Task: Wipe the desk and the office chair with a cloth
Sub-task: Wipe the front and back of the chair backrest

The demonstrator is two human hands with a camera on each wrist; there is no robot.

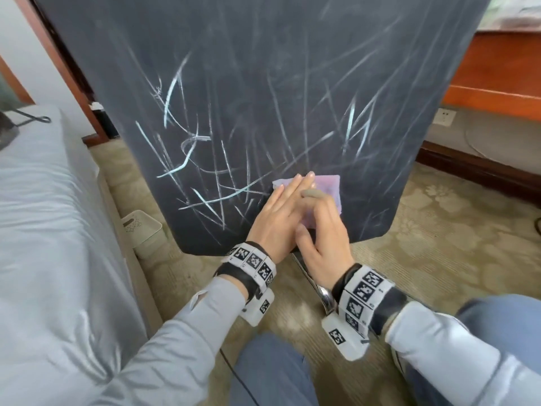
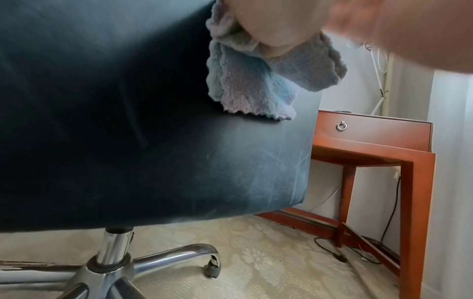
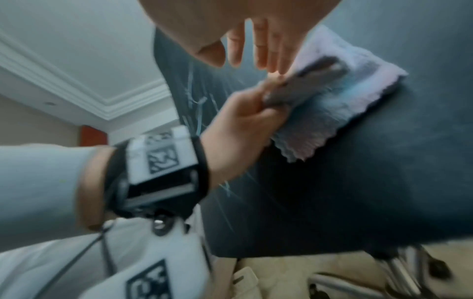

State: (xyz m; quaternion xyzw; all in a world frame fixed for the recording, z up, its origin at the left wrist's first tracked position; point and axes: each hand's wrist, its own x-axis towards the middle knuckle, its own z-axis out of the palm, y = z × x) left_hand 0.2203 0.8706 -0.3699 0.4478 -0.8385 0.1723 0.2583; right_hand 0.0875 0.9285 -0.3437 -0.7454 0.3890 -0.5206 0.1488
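The office chair's dark back (image 1: pixel 263 83) stands upright before me, streaked with pale scratch-like marks. A pink-and-blue cloth (image 1: pixel 330 186) lies against its lower part. My left hand (image 1: pixel 288 197) presses flat on the cloth's left side, fingers straight. My right hand (image 1: pixel 325 227) sits arched beside it, fingers bent down onto the cloth. A grey-covered finger (image 1: pixel 311 194) lies where the hands meet; whose it is I cannot tell. The left wrist view shows the cloth (image 2: pixel 256 81) bunched under my palm and hanging loose. The right wrist view is blurred: cloth (image 3: pixel 332 113), my right fingers (image 3: pixel 261 50) holding nothing.
The reddish wooden desk (image 1: pixel 497 68) stands right of the chair, with cables (image 2: pixel 332 250) on the carpet under it. A bed (image 1: pixel 44 230) runs along the left, a white slipper (image 1: pixel 140 227) beside it. The chrome chair base (image 2: pixel 115 263) spreads below the seat. My knees (image 1: pixel 269 370) are at the bottom.
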